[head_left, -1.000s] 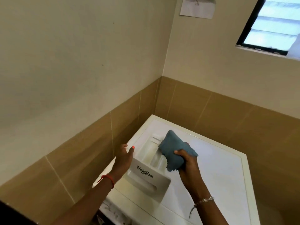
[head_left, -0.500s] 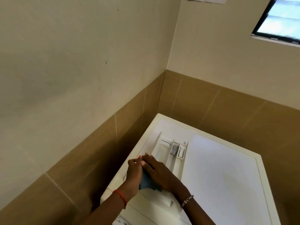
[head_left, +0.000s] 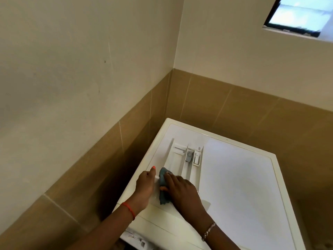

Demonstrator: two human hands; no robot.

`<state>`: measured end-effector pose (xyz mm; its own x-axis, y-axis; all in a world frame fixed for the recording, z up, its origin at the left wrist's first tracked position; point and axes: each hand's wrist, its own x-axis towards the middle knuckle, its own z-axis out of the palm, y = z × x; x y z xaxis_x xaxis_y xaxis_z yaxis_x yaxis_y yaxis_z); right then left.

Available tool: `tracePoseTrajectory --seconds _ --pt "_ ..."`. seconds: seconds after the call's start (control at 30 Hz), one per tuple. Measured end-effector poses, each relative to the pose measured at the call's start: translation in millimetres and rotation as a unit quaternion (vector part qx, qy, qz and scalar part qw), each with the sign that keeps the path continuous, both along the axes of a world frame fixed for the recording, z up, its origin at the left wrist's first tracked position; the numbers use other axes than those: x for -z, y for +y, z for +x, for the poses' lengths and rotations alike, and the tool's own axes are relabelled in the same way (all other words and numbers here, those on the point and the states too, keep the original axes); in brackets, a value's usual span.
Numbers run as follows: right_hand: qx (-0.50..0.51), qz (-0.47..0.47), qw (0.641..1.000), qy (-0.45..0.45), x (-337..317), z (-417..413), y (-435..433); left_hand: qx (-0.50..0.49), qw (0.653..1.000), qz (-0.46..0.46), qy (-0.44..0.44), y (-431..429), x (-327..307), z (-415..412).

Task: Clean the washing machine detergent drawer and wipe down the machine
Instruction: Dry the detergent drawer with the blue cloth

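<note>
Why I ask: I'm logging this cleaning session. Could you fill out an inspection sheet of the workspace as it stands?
Surface: white washing machine top, set in a room corner.
Job's things: detergent drawer lies on the top, by its left edge; blue cloth in its near end.
Clutter: nothing seen.
Hands: left hand rests on the drawer's left wall, fingers hidden; right hand grips the cloth.
Cables: nothing seen.
Surroundings: brown tiled walls, window upper right.

A dark-framed window (head_left: 297,15) sits high in the cream wall (head_left: 234,42) above a brown tile band (head_left: 207,100)
</note>
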<state>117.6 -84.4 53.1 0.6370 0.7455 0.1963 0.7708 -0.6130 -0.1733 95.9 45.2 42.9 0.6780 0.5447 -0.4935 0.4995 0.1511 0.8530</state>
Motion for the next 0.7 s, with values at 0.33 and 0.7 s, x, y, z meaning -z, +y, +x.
tracePoseTrajectory --seconds 0.33,0.7 --pt "-0.002 0.005 0.990 -0.140 20.9 -16.2 -72.3 0.078 0.995 0.059 0.003 6.1 -5.6 -6.1" --pt "0.060 0.183 0.981 -0.009 15.5 -48.8 -55.4 0.304 0.952 0.025 -0.005 32.6 -38.1 -6.4"
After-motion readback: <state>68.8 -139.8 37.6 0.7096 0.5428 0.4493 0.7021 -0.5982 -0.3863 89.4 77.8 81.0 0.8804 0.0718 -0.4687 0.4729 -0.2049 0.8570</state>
